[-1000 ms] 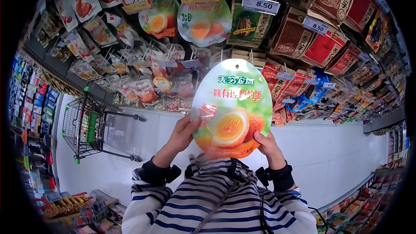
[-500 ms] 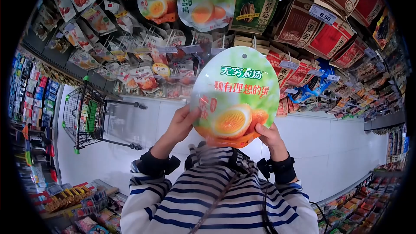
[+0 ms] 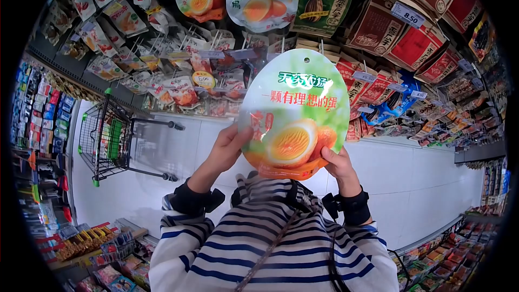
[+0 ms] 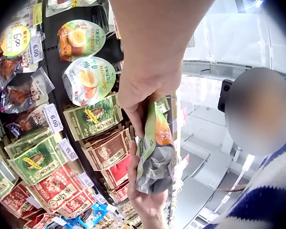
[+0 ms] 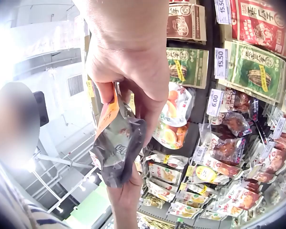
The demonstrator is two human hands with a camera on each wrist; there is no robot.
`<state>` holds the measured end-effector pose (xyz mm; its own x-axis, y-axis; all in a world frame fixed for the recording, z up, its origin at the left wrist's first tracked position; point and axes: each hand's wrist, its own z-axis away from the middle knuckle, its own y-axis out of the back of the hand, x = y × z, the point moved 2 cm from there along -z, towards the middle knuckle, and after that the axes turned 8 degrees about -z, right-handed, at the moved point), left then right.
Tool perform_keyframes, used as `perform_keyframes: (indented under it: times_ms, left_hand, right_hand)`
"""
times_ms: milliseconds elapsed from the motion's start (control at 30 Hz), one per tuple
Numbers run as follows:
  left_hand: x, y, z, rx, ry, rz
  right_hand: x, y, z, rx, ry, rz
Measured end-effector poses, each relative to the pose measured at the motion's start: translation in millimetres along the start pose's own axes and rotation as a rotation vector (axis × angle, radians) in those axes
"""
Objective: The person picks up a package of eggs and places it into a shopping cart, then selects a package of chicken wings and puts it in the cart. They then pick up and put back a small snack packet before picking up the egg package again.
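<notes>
Both my hands hold up an egg-shaped snack pouch (image 3: 294,103), printed with a halved egg on green and white, its hang hole at the top. On its left edge, my left hand (image 3: 226,148) grips it with the thumb over the front. My right hand (image 3: 340,165) pinches the lower right edge, thumb on the printed egg. From below, in the left wrist view, the pouch's grey gusseted bottom (image 4: 155,169) shows between the two hands. The right wrist view shows the same grey bottom (image 5: 117,152) under my right hand (image 5: 133,90).
Shelves ahead carry similar egg pouches (image 3: 262,2), green seed bags (image 3: 323,8) and red seed bags (image 3: 416,48) on hooks with price tags. A shopping cart (image 3: 108,140) stands on the white floor (image 3: 411,184) at the left. More stocked shelves line the lower corners.
Shelf goods have shifted up in the head view, and the pouch sits slightly higher and farther right than a second ago. Both hands keep their hold on it.
</notes>
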<state>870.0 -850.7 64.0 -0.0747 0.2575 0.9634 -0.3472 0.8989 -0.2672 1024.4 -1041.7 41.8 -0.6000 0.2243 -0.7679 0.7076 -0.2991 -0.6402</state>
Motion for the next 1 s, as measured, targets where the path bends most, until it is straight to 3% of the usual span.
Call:
perform_keyframes:
  times_ms: [200,1000]
  left_hand:
    - [2.8,-4.3,0.0,0.052,0.084,0.041]
    - [-3.4,-3.5,5.7,-0.012,0.042,0.015]
  right_hand:
    - [3.3,1.1,1.0,0.04,-0.005,-0.056]
    - [2.7,-0.6,8.4,0.027,0.015,0.001]
